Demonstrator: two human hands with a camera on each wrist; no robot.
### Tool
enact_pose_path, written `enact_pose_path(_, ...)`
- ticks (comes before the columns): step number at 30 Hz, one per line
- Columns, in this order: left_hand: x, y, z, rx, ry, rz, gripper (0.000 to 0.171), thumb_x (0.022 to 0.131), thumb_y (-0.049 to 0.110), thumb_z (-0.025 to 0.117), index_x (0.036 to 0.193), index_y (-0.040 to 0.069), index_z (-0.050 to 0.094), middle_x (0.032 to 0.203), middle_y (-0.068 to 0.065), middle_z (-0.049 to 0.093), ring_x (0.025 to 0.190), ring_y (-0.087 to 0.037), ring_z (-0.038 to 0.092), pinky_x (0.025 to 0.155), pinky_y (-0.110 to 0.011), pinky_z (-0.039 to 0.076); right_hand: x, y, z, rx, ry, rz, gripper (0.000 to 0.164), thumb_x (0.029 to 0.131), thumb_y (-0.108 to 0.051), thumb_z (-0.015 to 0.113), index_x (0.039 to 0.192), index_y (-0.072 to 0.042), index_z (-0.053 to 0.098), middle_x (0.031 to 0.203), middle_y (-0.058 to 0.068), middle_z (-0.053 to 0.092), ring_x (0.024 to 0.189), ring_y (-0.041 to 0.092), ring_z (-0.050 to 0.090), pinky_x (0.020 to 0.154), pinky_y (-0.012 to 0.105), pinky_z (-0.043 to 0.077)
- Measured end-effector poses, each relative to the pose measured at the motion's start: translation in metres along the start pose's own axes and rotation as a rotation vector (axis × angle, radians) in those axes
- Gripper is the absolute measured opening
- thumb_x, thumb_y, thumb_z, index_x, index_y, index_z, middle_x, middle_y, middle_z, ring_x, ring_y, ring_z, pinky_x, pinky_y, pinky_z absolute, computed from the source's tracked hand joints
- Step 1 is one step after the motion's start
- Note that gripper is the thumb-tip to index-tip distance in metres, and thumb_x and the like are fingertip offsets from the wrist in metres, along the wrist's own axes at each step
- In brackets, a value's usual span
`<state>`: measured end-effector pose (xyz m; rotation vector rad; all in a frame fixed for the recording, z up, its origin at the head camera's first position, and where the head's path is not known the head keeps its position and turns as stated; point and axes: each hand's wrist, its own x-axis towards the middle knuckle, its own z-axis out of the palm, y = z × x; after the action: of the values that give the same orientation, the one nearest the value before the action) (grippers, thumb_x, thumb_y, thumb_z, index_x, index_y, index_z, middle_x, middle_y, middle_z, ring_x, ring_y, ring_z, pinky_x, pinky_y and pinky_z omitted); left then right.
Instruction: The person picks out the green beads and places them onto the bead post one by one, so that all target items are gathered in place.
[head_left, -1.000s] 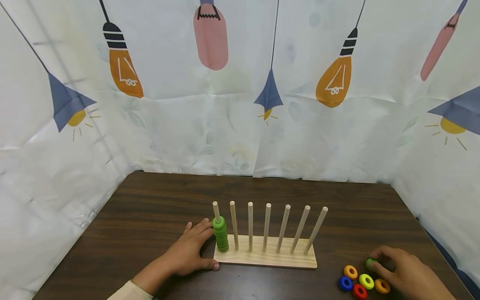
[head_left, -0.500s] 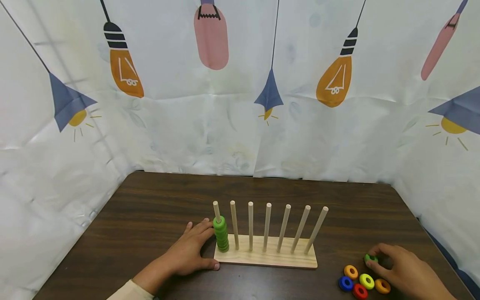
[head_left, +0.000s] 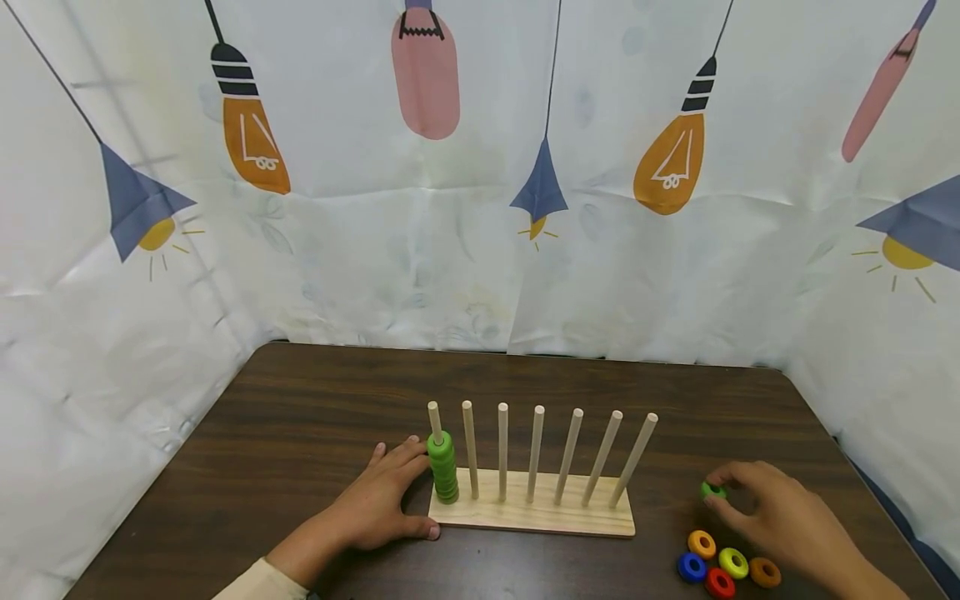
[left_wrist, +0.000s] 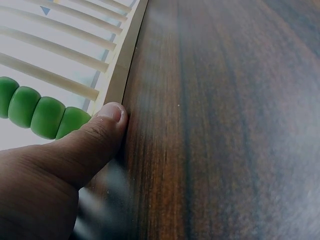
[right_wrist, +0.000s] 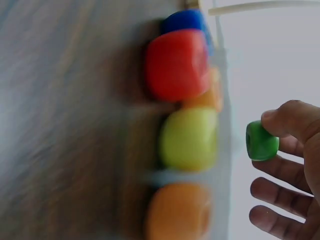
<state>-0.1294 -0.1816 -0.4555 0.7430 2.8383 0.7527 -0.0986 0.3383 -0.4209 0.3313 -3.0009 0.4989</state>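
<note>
A pale wooden peg rack (head_left: 528,508) with a row of upright pegs stands on the table. Green beads (head_left: 442,468) are stacked on its leftmost peg. My left hand (head_left: 381,504) holds the left end of the rack, with its thumb (left_wrist: 107,117) at the front edge and its fingers toward the back corner. My right hand (head_left: 776,512) pinches one green bead (right_wrist: 262,141) between thumb and fingers, raised off the table. Near it lie a blue bead (head_left: 692,567), a red bead (head_left: 720,583), a yellow bead (head_left: 733,563) and two orange beads (head_left: 702,544).
The dark wooden table (head_left: 337,392) reaches back to a white curtain (head_left: 450,275) printed with lamps and bulbs. The curtain also hangs along both sides. The loose beads sit on the table's right side, in front of and right of the rack.
My right hand has lifted the green bead and moved it left and away from me, past the loose beads. My left hand and the rack have stayed in place.
</note>
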Motion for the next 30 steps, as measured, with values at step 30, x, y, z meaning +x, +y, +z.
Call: enact_pose_path(30,0.001,-0.001,0.0,-0.004,-0.009,-0.001,0.094,0.076,0.065,0.082,0.149,0.014,0.052,0.159,-0.014,0.039,0.151,-0.039,0.025,0.117,-0.071,0.01,0.03,-0.062,-0.067,-0.033,0.393,-0.477,0.039,0.072,-0.022,0.094,0.103,-0.031,0.071,0.102,-0.018,0.066,0.091,0.007,0.064,0.077,0.012,0.049)
